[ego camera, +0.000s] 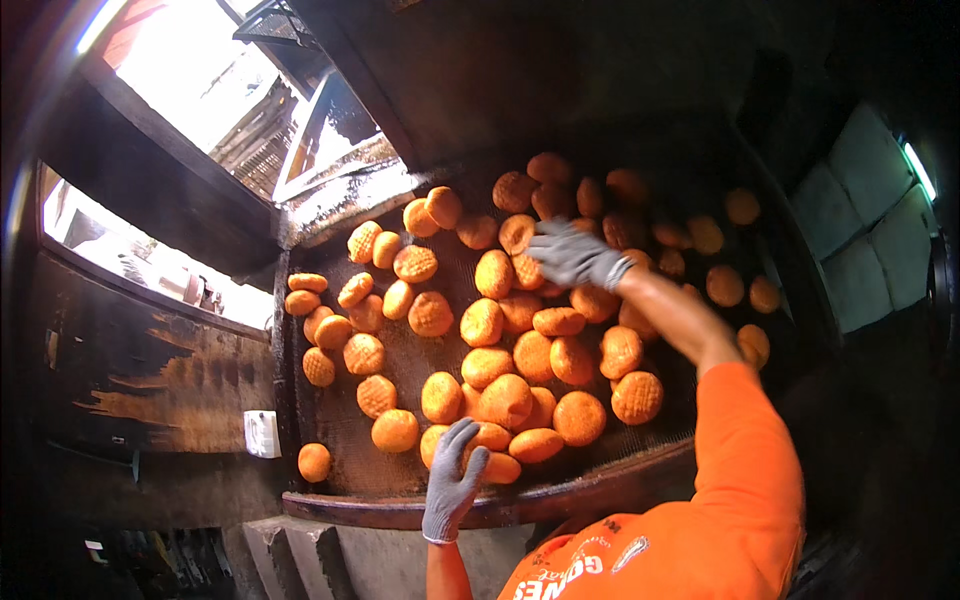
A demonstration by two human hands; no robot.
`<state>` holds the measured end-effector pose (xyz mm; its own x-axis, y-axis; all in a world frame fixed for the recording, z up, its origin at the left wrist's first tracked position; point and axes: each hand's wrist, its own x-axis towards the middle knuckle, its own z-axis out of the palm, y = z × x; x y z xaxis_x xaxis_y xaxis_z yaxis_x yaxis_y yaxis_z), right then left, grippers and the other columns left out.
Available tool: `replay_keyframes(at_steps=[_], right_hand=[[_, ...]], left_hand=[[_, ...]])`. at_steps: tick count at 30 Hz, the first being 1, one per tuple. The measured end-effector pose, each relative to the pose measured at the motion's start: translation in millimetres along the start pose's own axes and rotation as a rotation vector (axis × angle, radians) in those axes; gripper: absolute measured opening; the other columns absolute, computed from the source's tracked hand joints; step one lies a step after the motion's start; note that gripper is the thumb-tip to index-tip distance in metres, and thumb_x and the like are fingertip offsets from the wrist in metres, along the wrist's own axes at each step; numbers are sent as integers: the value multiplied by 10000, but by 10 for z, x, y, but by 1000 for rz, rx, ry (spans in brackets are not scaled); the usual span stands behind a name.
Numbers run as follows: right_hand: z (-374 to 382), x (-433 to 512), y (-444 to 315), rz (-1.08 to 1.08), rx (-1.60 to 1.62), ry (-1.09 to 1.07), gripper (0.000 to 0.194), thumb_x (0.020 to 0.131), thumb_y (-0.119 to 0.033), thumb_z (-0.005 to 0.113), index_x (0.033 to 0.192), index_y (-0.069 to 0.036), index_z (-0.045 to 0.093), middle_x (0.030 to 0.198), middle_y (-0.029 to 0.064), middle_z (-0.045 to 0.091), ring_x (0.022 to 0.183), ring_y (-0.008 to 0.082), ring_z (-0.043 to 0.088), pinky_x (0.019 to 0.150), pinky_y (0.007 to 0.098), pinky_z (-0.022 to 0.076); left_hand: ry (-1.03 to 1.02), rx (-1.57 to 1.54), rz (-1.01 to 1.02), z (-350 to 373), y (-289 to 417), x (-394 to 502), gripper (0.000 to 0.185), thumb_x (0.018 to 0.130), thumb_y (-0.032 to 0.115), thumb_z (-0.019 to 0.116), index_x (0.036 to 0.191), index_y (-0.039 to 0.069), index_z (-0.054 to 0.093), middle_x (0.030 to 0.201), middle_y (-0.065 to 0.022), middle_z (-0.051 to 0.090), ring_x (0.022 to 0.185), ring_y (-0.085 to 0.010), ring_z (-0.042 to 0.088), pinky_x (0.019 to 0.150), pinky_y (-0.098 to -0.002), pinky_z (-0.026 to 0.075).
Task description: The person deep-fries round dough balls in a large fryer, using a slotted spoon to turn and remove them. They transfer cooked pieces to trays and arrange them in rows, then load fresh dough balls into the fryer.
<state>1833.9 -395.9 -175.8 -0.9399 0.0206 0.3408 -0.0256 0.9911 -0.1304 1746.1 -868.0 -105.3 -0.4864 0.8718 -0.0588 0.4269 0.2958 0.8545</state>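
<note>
Many round golden-brown breads lie scattered and partly piled on a dark mesh-like tray surface. Near the front edge, my left hand, in a grey knit glove, rests its fingers against breads at the pile's lower left; whether it grips one is hidden. My right hand, in a matching glove, reaches across to the far middle, palm down over several breads, slightly blurred. A bread with a dented centre is beside its fingertips. Some breads show a grid pattern, such as one at the near right.
A raised wooden rim runs along the near side. Openings with bright daylight are at the upper left, beside a worn wooden panel. A white plastic container stands left of the tray. Pale panels are at the right. The far side is dark.
</note>
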Motion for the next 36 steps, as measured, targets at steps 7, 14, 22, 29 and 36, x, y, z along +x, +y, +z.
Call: replay_keyframes(at_steps=[7,14,22,29,36], right_hand=[[-976,-1074,659,755,-255,154,359,958,-136,649,1310,-138,722,1270,164,724,1230,357,668,1065,442,531],[-121,-1433,-753,89,125,-95,458,926,-476,656,1058,-41,716,1094,167,698,1040,386,673,884,594,508],[-1597,-2450,-956,608,376,-527,477,961,-484,661,935,-20,766,898,249,745,948,421,740,928,534,567],[-409,-1916,-71,626,484,-255,539,1021,-354,593,1423,6,595,1144,247,742,1147,404,704,954,485,549],[-764,-1766,1112,730,-11,-7,537,974,-329,574,1394,-2,642,983,248,778,867,420,758,855,531,593]], left_hand=[[-40,83,218,484,359,525,401,999,178,723,1344,-14,655,1404,-239,644,1346,-420,594,1180,-485,432],[-145,559,380,1595,119,2155,820,866,231,827,1581,68,462,1494,-275,554,1386,-487,523,1165,-556,434],[72,136,488,1966,661,1299,622,842,162,847,1410,67,613,1299,-199,652,1213,-407,632,1064,-473,526],[42,224,342,2228,1157,717,583,934,261,793,1416,-3,598,1415,-259,611,1329,-444,574,1161,-503,445],[158,84,94,1745,881,-158,504,979,217,765,1409,-1,616,1474,-239,590,1393,-395,551,1195,-465,419]])
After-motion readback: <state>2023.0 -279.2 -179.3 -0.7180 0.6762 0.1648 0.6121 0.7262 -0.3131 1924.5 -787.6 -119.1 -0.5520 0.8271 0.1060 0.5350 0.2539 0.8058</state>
